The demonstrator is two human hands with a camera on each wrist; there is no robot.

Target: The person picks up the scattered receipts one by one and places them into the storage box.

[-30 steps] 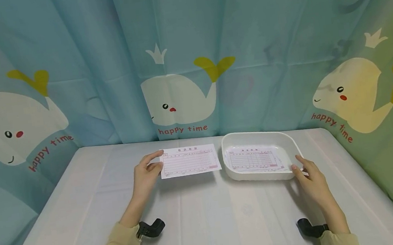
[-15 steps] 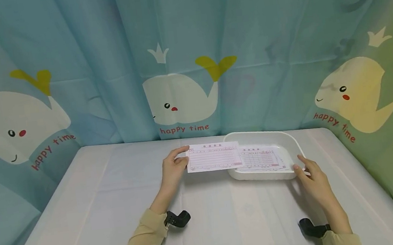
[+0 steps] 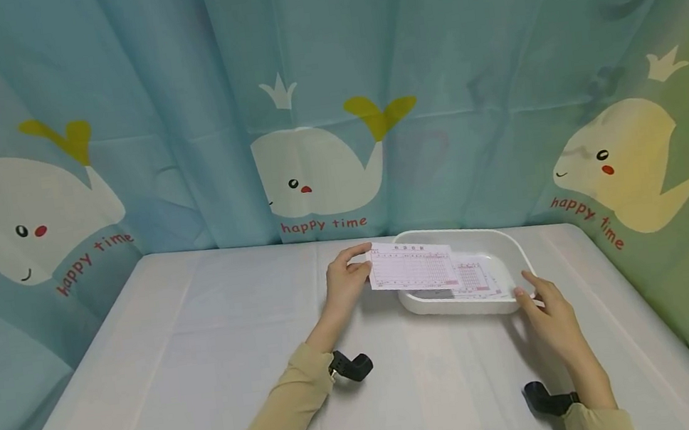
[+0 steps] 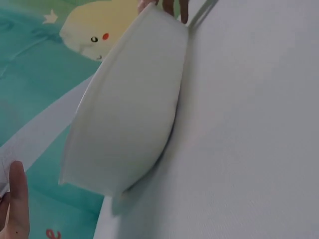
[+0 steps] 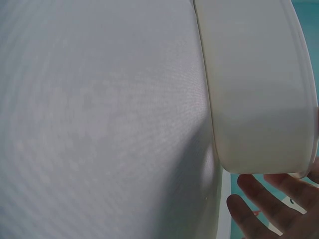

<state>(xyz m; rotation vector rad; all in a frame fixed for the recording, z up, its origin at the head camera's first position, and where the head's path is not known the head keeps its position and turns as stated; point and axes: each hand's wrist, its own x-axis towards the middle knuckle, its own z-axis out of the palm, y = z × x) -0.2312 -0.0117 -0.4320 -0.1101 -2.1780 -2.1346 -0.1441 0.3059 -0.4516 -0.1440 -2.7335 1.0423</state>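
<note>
My left hand (image 3: 344,283) pinches a white paper receipt form (image 3: 412,266), printed in pink, by its left edge. The form is held over the left part of a white plastic tray (image 3: 506,250), overlapping its left rim. Inside the tray lie similar forms (image 3: 477,280), partly covered by the held one. At the tray's right front corner, my right hand (image 3: 550,315) grips the rim with its thumb at the edge. The left wrist view shows the held form (image 4: 47,127) edge-on beyond the tray wall (image 4: 132,94). In the right wrist view, fingers (image 5: 271,199) touch the tray's end.
A white cloth (image 3: 222,373) covers the table. Behind it hangs a blue curtain (image 3: 311,47) with whale prints, turning green at the right. Black wrist cameras (image 3: 353,367) are strapped to both wrists.
My left hand has carried the receipt form rightward from beside the tray to above its left part, and the form now tilts slightly. The right hand and tray keep their place.
</note>
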